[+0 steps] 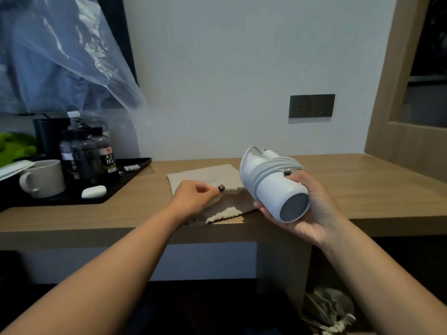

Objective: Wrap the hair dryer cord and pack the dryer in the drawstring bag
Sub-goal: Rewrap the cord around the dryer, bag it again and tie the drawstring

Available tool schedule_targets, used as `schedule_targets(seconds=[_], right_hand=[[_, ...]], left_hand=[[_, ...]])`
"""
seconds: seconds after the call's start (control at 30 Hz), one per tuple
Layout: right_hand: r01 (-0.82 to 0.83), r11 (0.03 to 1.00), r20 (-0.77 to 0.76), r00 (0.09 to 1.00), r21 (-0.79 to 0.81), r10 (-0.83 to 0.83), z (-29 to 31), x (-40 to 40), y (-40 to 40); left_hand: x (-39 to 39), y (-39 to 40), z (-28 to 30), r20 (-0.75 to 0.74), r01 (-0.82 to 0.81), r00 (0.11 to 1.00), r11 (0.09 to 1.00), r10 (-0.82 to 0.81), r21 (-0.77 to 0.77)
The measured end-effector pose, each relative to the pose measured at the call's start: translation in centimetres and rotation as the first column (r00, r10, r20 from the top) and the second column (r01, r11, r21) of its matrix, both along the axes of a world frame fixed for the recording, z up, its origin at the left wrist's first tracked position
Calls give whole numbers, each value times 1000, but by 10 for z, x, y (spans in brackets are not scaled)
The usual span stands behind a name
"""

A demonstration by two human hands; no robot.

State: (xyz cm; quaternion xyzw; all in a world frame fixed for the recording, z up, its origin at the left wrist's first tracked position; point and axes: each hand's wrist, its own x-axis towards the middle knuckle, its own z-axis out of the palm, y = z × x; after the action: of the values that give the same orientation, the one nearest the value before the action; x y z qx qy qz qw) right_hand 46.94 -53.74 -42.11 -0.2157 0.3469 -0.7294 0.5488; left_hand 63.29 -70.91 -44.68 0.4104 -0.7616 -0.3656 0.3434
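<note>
My right hand grips the white hair dryer above the desk's front edge, its grey round end facing me. The white cord is wound in several loops around the dryer body, and my thumb presses on the loops. A beige drawstring bag lies flat on the wooden desk, its gathered mouth toward me. My left hand pinches the upper edge of the bag's mouth and lifts it a little. The dryer's far end sits just right of the bag opening.
A black tray at the left holds dark bottles, a white mug and a small white case. A clear plastic cover hangs above. A wall socket panel is behind. Another cloth bag lies on the floor.
</note>
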Motion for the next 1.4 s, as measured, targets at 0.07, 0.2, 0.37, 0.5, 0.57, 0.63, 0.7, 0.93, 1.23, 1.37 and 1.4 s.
schedule_targets(seconds=[0.07, 0.2, 0.37, 0.5, 0.57, 0.63, 0.7, 0.93, 1.23, 1.37, 1.4], right_hand=[[-31, 999, -34, 999, 9, 32, -3, 4, 9], [-135, 991, -74, 988, 13, 135, -15, 16, 27], [-212, 977, -30, 977, 34, 213, -24, 32, 33], [-244, 968, 11, 970, 66, 244, -29, 38, 27], [-254, 965, 48, 967, 68, 251, -29, 39, 26], [-269, 960, 71, 962, 79, 263, -30, 37, 25], [-276, 956, 79, 960, 98, 269, -28, 34, 25], [-191, 974, 124, 976, 119, 177, -14, 38, 8], [-36, 985, 66, 997, 168, 25, 6, 42, -26], [-25, 979, 35, 999, 200, 18, 11, 44, -39], [-23, 976, 24, 1000, 215, 18, 11, 44, -45]], left_hand=[[-7, -6, 1, -36, -81, 996, 995, 79, -56], [-18, -8, 8, -131, -188, 974, 982, 183, -22], [-24, -4, 18, -227, -237, 943, 970, 243, 51], [-30, -2, 23, -261, -214, 938, 974, 226, 75], [-32, -1, 27, -272, -217, 935, 974, 227, 66], [-30, 2, 30, -296, -199, 931, 977, 211, 73], [-29, 6, 32, -316, -145, 936, 988, 156, 60], [-33, 14, 39, -265, 33, 962, 994, -61, -107], [-34, 25, 47, -259, 71, 960, 986, -108, -148], [-34, 25, 46, -299, 62, 949, 989, -100, -133], [-34, 25, 46, -301, 72, 947, 988, -109, -134]])
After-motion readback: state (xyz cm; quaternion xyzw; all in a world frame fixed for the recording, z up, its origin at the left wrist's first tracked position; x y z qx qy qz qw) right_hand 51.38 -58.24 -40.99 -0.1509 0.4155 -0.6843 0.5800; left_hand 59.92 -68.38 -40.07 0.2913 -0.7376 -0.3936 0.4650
